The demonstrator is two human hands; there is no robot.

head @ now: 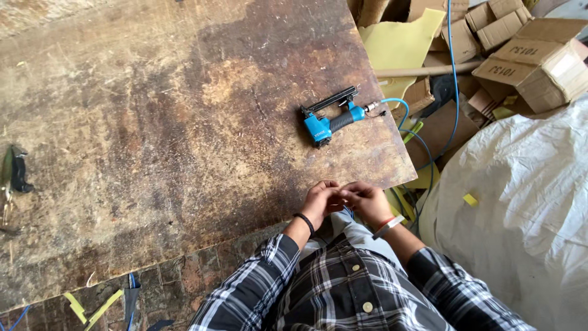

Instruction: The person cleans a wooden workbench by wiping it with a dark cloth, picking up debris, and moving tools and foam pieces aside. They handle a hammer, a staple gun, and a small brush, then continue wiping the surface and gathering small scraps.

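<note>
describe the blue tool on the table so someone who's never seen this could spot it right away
Start with the big worn wooden tabletop and go to its right edge, just ahead of the person's joined hands. There lies a pneumatic staple gun, the only bright blue thing on the board, with a black grip and a blue air hose trailing off the edge.

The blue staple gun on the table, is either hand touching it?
Apart. The head view shows the blue staple gun lying on the wooden table, with bare board between it and the left hand and right hand.
</note>
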